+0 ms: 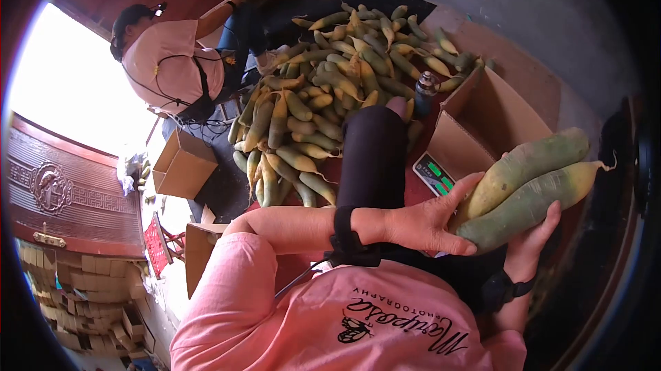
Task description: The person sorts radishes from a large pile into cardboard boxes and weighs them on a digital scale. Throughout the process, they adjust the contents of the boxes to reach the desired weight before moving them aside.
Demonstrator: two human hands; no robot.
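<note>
Head view: I see the left hand [427, 223] wrapped round the blunt ends of two long green radishes [530, 178] and the right hand [530, 243] cupped beneath them. Both hands clasp the pair, held beside an open carton [482, 123]. They look heavy, stiff and smooth-skinned — I'd support the thick middles from underneath. A big pile [323, 95] lies beyond.

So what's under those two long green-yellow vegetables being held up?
Under the two long green-yellow vegetables, the right hand supports them; the left hand cups their ends. The floor below is covered.
</note>
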